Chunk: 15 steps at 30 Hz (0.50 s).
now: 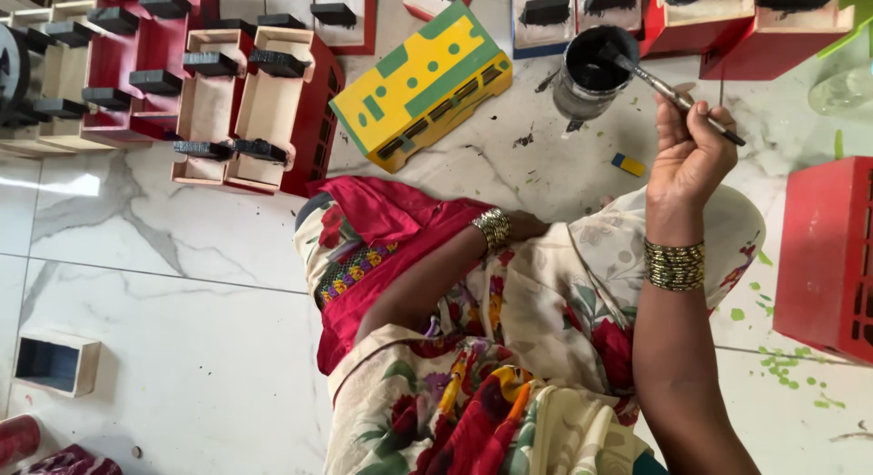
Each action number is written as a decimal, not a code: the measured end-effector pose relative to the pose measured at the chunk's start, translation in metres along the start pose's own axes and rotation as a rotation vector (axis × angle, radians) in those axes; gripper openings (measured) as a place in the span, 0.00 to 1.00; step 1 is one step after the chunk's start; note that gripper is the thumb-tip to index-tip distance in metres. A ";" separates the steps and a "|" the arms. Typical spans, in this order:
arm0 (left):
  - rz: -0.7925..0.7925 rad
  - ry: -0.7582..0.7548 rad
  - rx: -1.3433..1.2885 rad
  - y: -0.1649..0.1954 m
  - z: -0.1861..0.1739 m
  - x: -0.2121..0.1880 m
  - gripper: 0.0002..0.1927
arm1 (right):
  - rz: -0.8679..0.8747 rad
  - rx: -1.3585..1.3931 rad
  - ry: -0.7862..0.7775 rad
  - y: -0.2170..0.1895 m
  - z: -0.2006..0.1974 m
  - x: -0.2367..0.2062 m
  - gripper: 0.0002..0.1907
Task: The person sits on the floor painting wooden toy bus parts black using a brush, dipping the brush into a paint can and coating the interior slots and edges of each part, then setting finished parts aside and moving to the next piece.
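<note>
A head-worn camera looks down at a person seated on a white marbled floor [164, 339], wearing flowered cloth with a red drape.

The right hand [688, 152] is raised, its fingers closed around the handle of a thin paintbrush [671, 91]. The brush slants up and to the left, and its tip sits inside a round tin of black paint [589, 73] standing on the floor just beyond the hand. Gold bangles circle the right wrist.

The left hand [526, 225] rests low against the lap, partly tucked behind the cloth; whether it is open or closed cannot be told. A gold bangle shows at its wrist.

Just left of the tin lies a yellow and green toy bus [420, 82], tilted on the floor. Further left stand red and bare wooden toy bodies with black blocks [245, 102] on top. A red slatted toy body [832, 257] lies at the right edge. A small wooden box [55, 364] with a dark inside sits at the lower left.
</note>
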<state>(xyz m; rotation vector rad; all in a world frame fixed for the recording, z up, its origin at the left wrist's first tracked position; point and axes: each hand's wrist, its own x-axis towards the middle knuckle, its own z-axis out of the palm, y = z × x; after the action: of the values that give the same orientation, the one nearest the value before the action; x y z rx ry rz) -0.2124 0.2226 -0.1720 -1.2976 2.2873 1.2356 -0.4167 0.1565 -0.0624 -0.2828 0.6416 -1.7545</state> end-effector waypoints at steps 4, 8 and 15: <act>-0.049 -0.060 0.146 -0.015 0.003 -0.021 0.16 | -0.030 0.006 -0.012 -0.002 -0.001 -0.009 0.10; -0.026 0.156 0.307 -0.015 0.001 -0.032 0.15 | -0.034 -0.054 0.061 0.004 -0.011 -0.002 0.11; -0.058 0.358 0.456 -0.030 -0.016 -0.043 0.15 | -0.019 -0.050 0.026 0.016 -0.012 0.015 0.11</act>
<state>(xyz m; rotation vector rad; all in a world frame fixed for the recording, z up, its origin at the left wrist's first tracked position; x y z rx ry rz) -0.1602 0.2283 -0.1549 -1.4748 2.5383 0.4388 -0.4137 0.1433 -0.0827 -0.3014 0.7041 -1.7649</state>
